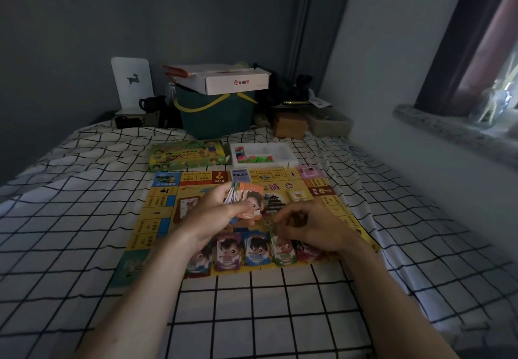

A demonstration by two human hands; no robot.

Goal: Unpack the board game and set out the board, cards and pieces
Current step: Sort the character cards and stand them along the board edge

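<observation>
While the left hand [215, 207] keeps its grip around a fanned stack of play-money notes [246, 200] above the game board [165, 210] on the bed [266, 302], the right hand [314, 227] hovers with fingers loosely curled, holding nothing.

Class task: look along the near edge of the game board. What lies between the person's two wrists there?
In the head view, a row of paper money piles lies on the board between the wrists: purple, blue and green-fronted stacks, side by side, with more partly hidden under each hand.
</observation>
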